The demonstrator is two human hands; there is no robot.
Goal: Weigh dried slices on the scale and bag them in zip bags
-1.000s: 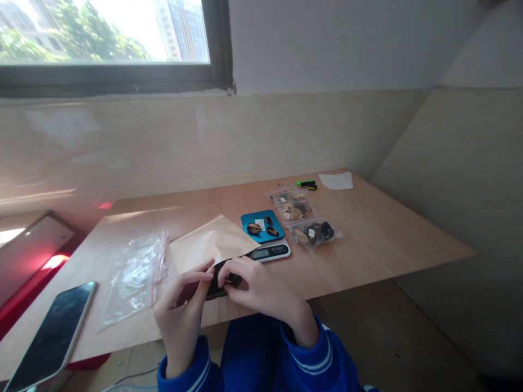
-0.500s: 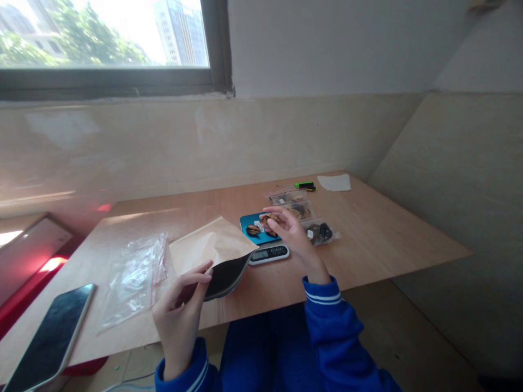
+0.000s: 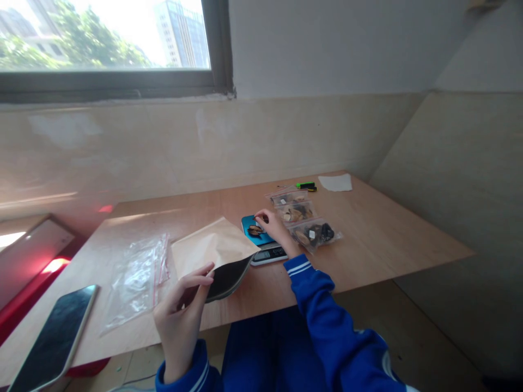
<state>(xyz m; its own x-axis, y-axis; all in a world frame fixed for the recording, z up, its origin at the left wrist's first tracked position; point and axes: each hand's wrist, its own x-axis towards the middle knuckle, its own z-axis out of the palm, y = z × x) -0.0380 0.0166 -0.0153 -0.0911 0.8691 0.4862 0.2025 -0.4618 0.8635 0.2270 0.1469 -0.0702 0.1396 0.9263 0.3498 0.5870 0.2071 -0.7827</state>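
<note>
My left hand (image 3: 182, 313) grips one paper pouch (image 3: 212, 250) at its open mouth. My right hand (image 3: 273, 227) touches one blue scale (image 3: 261, 239), fingers apparently pinching. Three filled bags (image 3: 304, 220) lie on the wooden table (image 3: 388, 234) below a window (image 3: 106, 38).

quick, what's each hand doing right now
Left hand: closed on the open edge of the brown paper pouch.
Right hand: over the blue scale, fingers at the pieces on it; grip cannot be told.
</note>
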